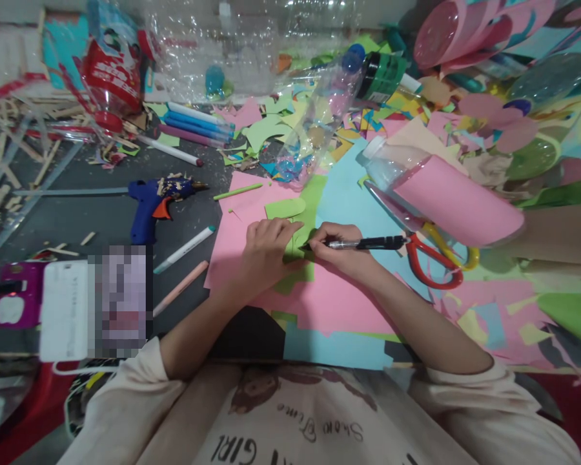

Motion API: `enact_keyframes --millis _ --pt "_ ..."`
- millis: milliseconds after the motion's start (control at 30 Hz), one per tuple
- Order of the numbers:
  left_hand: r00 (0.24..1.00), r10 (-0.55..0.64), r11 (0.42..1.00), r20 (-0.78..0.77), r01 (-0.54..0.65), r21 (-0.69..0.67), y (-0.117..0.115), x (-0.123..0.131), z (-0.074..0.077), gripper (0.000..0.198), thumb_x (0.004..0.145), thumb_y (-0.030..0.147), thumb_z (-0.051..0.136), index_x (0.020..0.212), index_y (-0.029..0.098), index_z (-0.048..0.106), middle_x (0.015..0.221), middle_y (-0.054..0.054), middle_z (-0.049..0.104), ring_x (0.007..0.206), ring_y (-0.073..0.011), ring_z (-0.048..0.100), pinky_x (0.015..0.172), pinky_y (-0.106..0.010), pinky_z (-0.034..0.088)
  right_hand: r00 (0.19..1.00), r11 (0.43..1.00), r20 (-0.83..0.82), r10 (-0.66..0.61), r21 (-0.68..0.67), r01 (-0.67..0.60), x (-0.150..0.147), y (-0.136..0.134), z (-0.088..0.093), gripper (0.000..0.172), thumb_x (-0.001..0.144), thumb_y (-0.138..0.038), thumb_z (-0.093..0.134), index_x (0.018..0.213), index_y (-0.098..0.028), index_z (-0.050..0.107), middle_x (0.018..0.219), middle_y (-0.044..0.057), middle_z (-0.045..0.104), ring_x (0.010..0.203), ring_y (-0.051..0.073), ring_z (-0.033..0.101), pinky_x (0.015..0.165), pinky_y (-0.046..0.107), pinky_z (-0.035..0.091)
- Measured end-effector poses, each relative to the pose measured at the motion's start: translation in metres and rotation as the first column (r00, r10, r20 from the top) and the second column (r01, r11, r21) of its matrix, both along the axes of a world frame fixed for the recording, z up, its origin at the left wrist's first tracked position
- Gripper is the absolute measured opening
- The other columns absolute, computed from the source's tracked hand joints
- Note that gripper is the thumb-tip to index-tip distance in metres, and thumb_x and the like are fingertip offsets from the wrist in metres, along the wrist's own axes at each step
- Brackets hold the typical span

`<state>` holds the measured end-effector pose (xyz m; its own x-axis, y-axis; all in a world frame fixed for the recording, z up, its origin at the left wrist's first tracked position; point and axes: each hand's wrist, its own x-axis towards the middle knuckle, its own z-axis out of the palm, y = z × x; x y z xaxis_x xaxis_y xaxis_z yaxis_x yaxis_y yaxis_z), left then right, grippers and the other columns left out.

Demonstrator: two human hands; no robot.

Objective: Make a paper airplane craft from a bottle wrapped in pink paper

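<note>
Right hand point(341, 248): fingers pinched round black pen point(380, 243), tip at green paper point(295, 237), which lies over pink paper point(348, 300). Left hand point(270, 252): fingers loosely spread, pressing down (likely steadying the green paper).

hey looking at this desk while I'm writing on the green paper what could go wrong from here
The green paper might slip if the left hand eases off, spoiling the line. The pen in the right hand may bump the scissors, whose handles lie close to its back end. The glue gun points toward the pink paper and might mark it if hot; I can't tell whether it is.
</note>
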<state>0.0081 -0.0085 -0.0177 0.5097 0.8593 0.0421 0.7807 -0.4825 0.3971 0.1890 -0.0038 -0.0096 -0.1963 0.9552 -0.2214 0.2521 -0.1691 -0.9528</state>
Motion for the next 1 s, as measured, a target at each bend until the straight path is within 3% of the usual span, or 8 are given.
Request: enact_keyframes --millis 533,733,900,1000 --pt "1.000 0.013 1.000 0.008 -0.013 0.026 -0.0004 -0.0003 -0.0033 0.059 0.084 0.057 0.065 0.129 0.019 0.058 0.110 -0.012 0.063 0.103 -0.0291 0.054 0.089 -0.040 0.036 0.999 0.998 -0.014 0.050 -0.040 -0.051 -0.0002 0.0032 0.0015 0.011 0.066 -0.026 0.058 0.056 -0.020 0.056 0.053 -0.003 0.055 0.053 0.011 0.045 0.051 0.025 0.031" --pt "1.000 0.009 0.998 0.013 -0.010 0.067 -0.0007 -0.0004 -0.0059 0.061 0.084 0.060 0.062 0.128 0.017 0.059 0.109 -0.013 0.064 0.104 -0.0294 0.054 0.090 -0.040 0.035 0.996 0.998 -0.085 0.041 -0.034 -0.044 0.0019 0.0053 -0.0005 0.012 0.061 -0.026 0.055 0.051 -0.021 0.051 0.049 -0.005 0.047 0.049 0.008 0.037 0.049 0.025 0.026" --pt "1.000 -0.004 0.997 0.008 0.003 0.081 -0.0002 -0.0015 -0.0061 0.062 0.085 0.060 0.061 0.130 0.017 0.058 0.109 -0.013 0.064 0.104 -0.0293 0.054 0.090 -0.040 0.036 0.995 0.995 -0.063 0.078 -0.055 -0.082 0.0029 0.0043 -0.0013 0.011 0.063 -0.023 0.056 0.054 -0.020 0.052 0.050 -0.004 0.049 0.050 0.009 0.039 0.050 0.025 0.027" --pt "1.000 -0.005 0.997 0.008 0.005 0.073 -0.0002 -0.0020 -0.0049 0.064 0.084 0.061 0.062 0.130 0.017 0.058 0.110 -0.013 0.064 0.104 -0.0293 0.054 0.090 -0.040 0.036 0.995 1.000 -0.102 -0.009 0.023 0.011 0.0042 0.0034 -0.0017 0.014 0.063 -0.022 0.054 0.050 -0.021 0.048 0.049 -0.004 0.047 0.050 0.010 0.041 0.051 0.026 0.031"
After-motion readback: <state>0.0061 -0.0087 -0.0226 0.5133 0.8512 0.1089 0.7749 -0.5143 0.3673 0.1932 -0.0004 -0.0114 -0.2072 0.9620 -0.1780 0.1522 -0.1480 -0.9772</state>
